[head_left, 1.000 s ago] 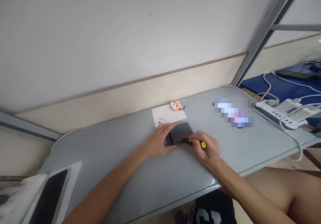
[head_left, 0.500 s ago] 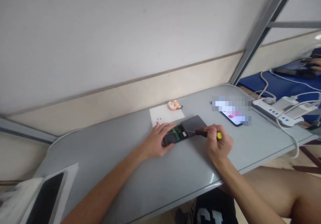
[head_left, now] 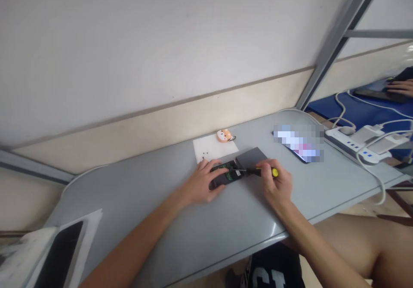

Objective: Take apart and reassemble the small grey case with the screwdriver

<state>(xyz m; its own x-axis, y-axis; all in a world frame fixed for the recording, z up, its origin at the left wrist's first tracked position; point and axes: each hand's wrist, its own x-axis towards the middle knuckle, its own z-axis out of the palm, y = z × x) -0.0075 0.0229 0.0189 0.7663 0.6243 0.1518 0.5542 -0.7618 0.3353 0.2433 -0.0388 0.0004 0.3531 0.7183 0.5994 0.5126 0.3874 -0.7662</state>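
A small black device [head_left: 228, 177] with its green circuit board exposed lies on the grey table [head_left: 155, 223]. My left hand [head_left: 204, 182] grips its left end, fingers along the far side and thumb on the near side. In my right hand [head_left: 276, 184] is a screwdriver [head_left: 256, 172] with a black and yellow handle; its thin shaft reaches over the device's right part. Whether the tip touches anything is too small to tell. A flat dark panel [head_left: 253, 156] rests beside the device, partly behind the screwdriver. Several tiny dark screws [head_left: 205, 153] sit on white paper [head_left: 213, 148].
An orange animal-faced case [head_left: 224, 136] is at the paper's back edge. Further right are a lit phone [head_left: 298, 146] and a white power strip [head_left: 358, 144] with cables. A dark phone [head_left: 60, 253] lies at left. Another person's hand [head_left: 401, 88] shows far right.
My right hand and the screwdriver have shifted a little left, with the shaft further over the device. My left index finger now reaches over the board. The other person's hand has moved further into view.
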